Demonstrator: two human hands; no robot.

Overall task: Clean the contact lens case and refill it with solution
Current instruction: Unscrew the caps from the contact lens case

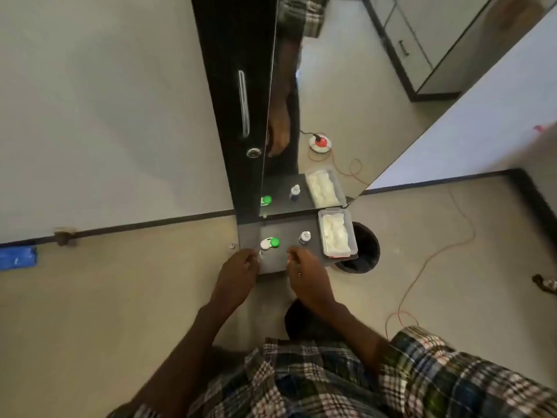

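Observation:
The contact lens case, with one white cap and one green cap, lies on a small dark shelf under a mirror. A small solution bottle with a white top and blue label stands to the right of the case. My left hand is at the shelf's front left, just below the case, and its curled fingertips pinch a small pale item. My right hand hovers at the shelf's front edge with loosely curled fingers and holds nothing I can see.
A clear plastic box of white wipes sits at the shelf's right end. Below it on the floor stands a dark bin. The mirror rises behind the shelf, beside a black cabinet door. An orange cable trails across the floor.

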